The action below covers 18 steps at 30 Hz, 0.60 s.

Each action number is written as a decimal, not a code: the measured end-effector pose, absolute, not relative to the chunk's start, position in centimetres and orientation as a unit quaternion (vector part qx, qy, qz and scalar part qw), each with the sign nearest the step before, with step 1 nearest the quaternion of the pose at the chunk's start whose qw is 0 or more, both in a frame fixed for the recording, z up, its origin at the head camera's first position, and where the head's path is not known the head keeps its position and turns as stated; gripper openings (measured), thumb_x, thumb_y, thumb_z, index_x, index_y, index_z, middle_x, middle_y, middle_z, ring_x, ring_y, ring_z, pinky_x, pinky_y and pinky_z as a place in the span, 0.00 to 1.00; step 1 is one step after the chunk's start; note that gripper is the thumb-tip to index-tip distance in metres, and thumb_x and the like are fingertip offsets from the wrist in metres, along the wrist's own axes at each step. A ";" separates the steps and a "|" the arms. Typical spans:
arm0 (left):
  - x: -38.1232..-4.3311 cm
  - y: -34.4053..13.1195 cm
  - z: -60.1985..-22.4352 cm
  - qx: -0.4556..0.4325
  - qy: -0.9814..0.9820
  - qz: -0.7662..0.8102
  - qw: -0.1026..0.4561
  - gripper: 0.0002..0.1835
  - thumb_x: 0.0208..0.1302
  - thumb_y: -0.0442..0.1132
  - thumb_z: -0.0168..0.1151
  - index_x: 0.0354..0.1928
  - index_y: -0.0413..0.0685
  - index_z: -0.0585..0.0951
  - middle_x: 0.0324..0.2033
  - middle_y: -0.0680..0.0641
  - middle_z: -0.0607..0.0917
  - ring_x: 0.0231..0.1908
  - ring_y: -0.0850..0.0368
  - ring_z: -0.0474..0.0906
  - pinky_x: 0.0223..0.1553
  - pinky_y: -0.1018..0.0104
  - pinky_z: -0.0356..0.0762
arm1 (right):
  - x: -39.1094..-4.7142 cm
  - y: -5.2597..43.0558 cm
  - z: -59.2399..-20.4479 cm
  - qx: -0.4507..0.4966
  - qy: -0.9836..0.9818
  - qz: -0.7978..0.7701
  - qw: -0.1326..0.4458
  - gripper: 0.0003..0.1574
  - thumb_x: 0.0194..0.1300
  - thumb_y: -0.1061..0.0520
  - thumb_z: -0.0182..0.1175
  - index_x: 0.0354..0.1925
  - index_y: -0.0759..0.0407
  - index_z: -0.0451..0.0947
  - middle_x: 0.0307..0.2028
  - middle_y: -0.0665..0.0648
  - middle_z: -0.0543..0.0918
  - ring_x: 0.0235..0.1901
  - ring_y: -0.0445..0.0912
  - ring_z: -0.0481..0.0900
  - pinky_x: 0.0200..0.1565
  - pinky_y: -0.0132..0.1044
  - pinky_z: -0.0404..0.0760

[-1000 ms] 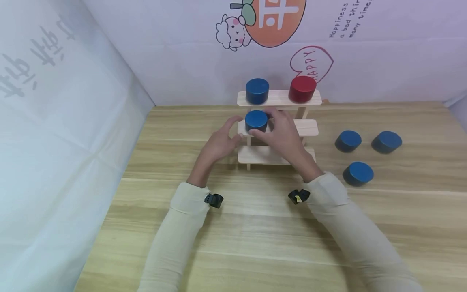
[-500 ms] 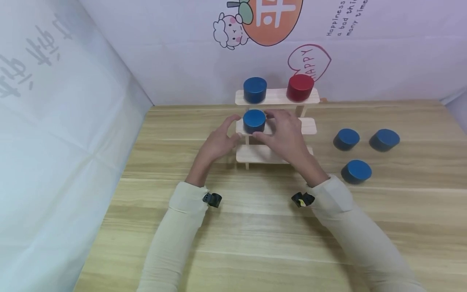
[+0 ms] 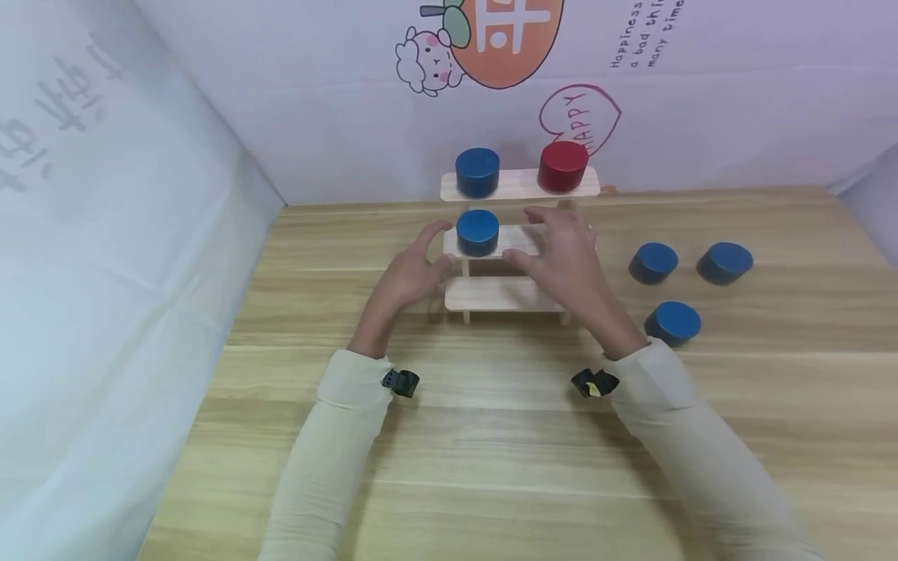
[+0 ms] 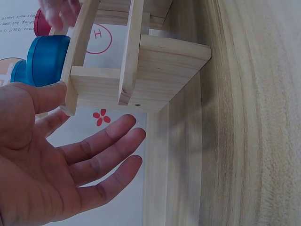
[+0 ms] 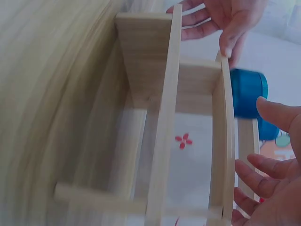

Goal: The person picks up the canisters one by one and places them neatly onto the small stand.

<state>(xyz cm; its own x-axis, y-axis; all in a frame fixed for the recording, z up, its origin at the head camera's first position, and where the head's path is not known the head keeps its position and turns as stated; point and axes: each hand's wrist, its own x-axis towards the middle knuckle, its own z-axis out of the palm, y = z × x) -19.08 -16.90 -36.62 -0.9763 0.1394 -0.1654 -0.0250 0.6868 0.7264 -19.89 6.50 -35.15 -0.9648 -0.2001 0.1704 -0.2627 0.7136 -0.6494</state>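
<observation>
A three-tier wooden stand is set near the back wall. On the left of its middle shelf sits a short blue cylinder. My left hand touches that shelf's left end with thumb and index finger; the other fingers are spread in the left wrist view. To the right of the cylinder, my right hand holds nothing, thumb and fingers apart; a gap shows between it and the cylinder in the head view. The top shelf carries another blue cylinder at left and a red cylinder at right.
On the table right of the stand are three more blue cylinders: a left one, a right one and a nearer one, partly behind my right sleeve. A printed white cloth hangs behind and along the left.
My right hand has let go of the blue cylinder on the middle shelf and drawn away to the right. The left hand stays at the shelf's end. The head view has shifted slightly.
</observation>
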 end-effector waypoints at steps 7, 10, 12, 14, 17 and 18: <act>-19.1 -17.0 -36.6 0.027 0.914 0.393 0.100 0.30 0.76 0.49 0.50 0.77 0.66 0.58 0.49 0.42 0.78 0.22 0.53 0.64 0.27 0.57 0.65 | -19.4 9.5 -35.9 0.128 -0.911 0.383 0.086 0.38 0.61 0.53 0.73 0.66 0.62 0.73 0.60 0.62 0.77 0.64 0.57 0.66 0.61 0.56 0.69; -19.1 -17.0 -36.5 0.029 0.914 0.392 0.103 0.30 0.76 0.49 0.50 0.77 0.66 0.58 0.45 0.41 0.78 0.23 0.53 0.65 0.28 0.56 0.65 | -19.1 10.6 -36.1 0.139 -0.901 0.395 0.114 0.36 0.60 0.56 0.73 0.64 0.64 0.75 0.58 0.63 0.79 0.62 0.58 0.68 0.60 0.56 0.69; -19.1 -16.9 -36.5 0.033 0.914 0.390 0.105 0.30 0.75 0.49 0.50 0.77 0.66 0.57 0.44 0.40 0.78 0.23 0.53 0.66 0.29 0.56 0.65 | -18.8 11.2 -36.2 0.143 -0.897 0.399 0.126 0.36 0.60 0.57 0.73 0.63 0.64 0.75 0.57 0.63 0.80 0.62 0.58 0.70 0.61 0.56 0.68; -19.1 -16.8 -36.5 0.035 0.915 0.389 0.104 0.31 0.75 0.49 0.50 0.77 0.65 0.57 0.45 0.40 0.78 0.24 0.53 0.66 0.29 0.56 0.66 | -18.7 11.9 -36.3 0.148 -0.894 0.400 0.138 0.35 0.59 0.57 0.74 0.63 0.65 0.75 0.56 0.63 0.80 0.61 0.58 0.71 0.62 0.56 0.67; -19.1 -16.7 -36.5 0.036 0.915 0.388 0.101 0.31 0.75 0.48 0.50 0.77 0.64 0.58 0.47 0.40 0.78 0.23 0.53 0.65 0.29 0.56 0.66 | -18.4 13.1 -36.5 0.150 -0.893 0.399 0.147 0.36 0.59 0.57 0.74 0.62 0.65 0.75 0.56 0.63 0.81 0.61 0.58 0.72 0.62 0.55 0.67; -19.1 -16.6 -36.5 0.037 0.915 0.389 0.101 0.30 0.75 0.48 0.50 0.77 0.63 0.58 0.48 0.40 0.78 0.23 0.53 0.65 0.29 0.56 0.66 | -18.3 13.5 -36.6 0.146 -0.894 0.398 0.144 0.36 0.59 0.55 0.74 0.63 0.65 0.75 0.56 0.63 0.81 0.61 0.57 0.72 0.63 0.55 0.67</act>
<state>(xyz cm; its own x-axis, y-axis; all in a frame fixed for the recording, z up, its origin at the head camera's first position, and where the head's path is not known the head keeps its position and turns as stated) -19.10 -16.63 -36.48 -0.9769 0.1463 -0.1560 -0.0109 0.6943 0.7196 -18.34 13.50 -36.61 -0.9160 -0.1464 0.3735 -0.3754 0.6409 -0.6696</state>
